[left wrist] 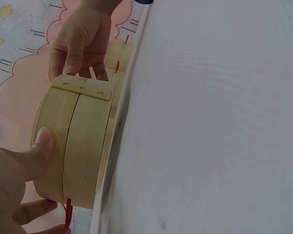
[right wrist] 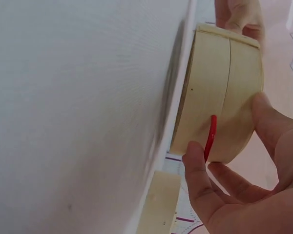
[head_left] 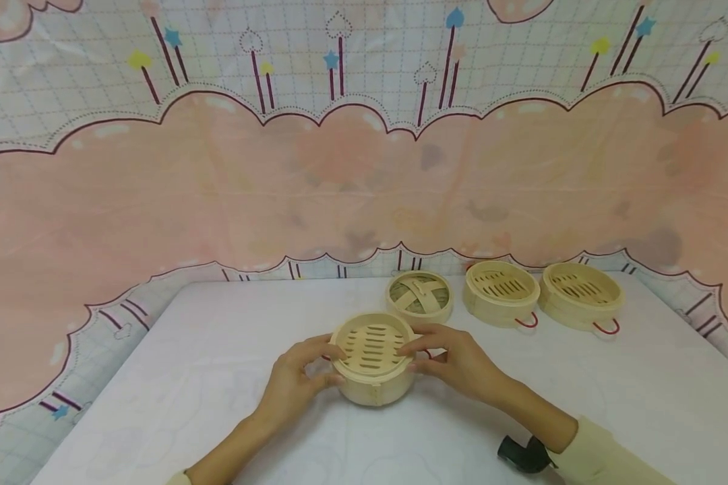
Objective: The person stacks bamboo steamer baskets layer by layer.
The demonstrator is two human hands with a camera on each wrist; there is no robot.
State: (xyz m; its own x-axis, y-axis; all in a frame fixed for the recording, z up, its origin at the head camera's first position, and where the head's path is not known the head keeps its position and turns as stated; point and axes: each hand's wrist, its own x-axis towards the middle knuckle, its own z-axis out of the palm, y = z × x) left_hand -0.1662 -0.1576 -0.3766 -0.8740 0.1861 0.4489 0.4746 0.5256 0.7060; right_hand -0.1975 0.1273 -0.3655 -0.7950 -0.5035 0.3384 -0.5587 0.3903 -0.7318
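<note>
A round bamboo steamer [head_left: 373,367] with a slatted floor stands on the white table [head_left: 218,377], near the front middle. A seam round its wall shows two stacked tiers [left wrist: 73,146]. My left hand [head_left: 335,367] grips its left side, with the thumb [left wrist: 39,151] on the wall. On the other side my right hand [head_left: 409,358] grips it, thumb [right wrist: 271,126] on the upper tier and fingers [right wrist: 200,180] beside a red loop handle [right wrist: 211,136]. The wrist views show each hand's opposite partner at the far rim.
A woven bamboo lid [head_left: 418,296] lies just behind the steamer. Two more steamer tiers [head_left: 501,291] [head_left: 581,293] with red loops sit at the back right. A pink patterned cloth [head_left: 340,188] rises behind the table. A black wrist device [head_left: 524,455] is on my right forearm.
</note>
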